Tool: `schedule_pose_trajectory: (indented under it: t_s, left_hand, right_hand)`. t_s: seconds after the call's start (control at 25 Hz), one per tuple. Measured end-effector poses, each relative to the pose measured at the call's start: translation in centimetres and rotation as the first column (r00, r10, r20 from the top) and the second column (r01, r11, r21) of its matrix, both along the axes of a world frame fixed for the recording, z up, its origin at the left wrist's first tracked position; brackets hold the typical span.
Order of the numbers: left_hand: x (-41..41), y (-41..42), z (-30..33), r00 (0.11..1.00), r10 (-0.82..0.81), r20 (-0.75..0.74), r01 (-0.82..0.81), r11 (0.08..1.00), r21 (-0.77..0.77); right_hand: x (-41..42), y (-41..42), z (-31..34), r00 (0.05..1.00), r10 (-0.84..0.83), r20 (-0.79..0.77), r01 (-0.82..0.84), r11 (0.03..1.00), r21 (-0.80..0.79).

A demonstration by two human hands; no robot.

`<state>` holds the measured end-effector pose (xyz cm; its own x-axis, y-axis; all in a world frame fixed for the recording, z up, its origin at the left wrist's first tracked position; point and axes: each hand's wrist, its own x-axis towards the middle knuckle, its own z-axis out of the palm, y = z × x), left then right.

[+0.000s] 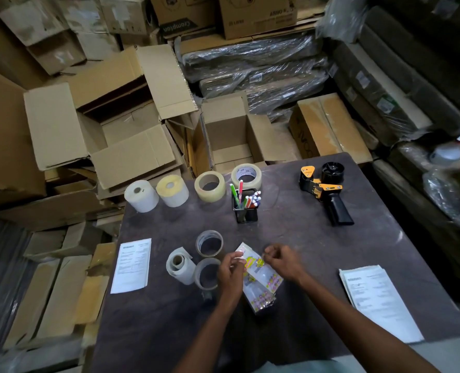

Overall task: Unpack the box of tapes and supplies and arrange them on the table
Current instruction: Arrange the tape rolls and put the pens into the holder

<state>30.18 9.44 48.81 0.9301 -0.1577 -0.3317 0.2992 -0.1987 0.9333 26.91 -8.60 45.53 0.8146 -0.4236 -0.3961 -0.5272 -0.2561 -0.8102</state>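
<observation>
A small clear packet with bright yellow and pink print (260,281) lies on the dark table (304,251). My left hand (231,270) pinches its left upper edge. My right hand (281,258) hovers at its right upper corner with curled fingers; whether it grips the packet I cannot tell. Two clear tape rolls (209,243) (207,273) and a paper roll (180,265) stand just left of my hands. Along the far edge stand a white label roll (141,195), a yellowish label roll (172,190) and two more tape rolls (210,186) (246,174).
A black mesh pen holder (245,208) with markers stands mid-table. A black and orange tape dispenser (324,191) lies at the far right. Printed sheets lie at the left (131,265) and right (377,300) edges. Open cardboard boxes (231,141) stand beyond the table.
</observation>
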Motion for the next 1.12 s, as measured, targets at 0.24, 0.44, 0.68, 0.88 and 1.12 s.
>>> schedule_pose_trajectory:
  t_s: [0.24,0.44,0.68,0.88,1.12]
  left_hand:
    - [-2.8,1.2,-0.1,0.999,-0.04,-0.02,0.04,0.999,0.026]
    - [-5.8,2.3,-1.3,0.998,-0.061,-0.026,0.063,0.993,0.103]
    - [-6.6,3.8,-1.4,0.999,-0.043,0.014,0.041,0.993,0.114]
    - [-6.2,4.2,-1.9,0.998,-0.061,-0.021,0.063,0.989,0.131]
    - [-6.1,4.7,-2.8,0.986,-0.116,-0.118,0.12,0.992,0.033]
  right_hand:
    - [-3.0,1.9,1.2,0.992,0.115,-0.052,-0.12,0.986,-0.112]
    - [-4.5,2.2,2.2,0.996,-0.09,0.028,0.088,0.993,0.078]
    - [-5.7,3.0,5.4,0.919,-0.384,0.091,0.324,0.866,0.381]
    - [-6.4,5.2,4.1,0.957,-0.287,0.047,0.269,0.935,0.232]
    - [-8.5,7.6,3.0,0.997,-0.05,0.066,0.058,0.99,-0.131]
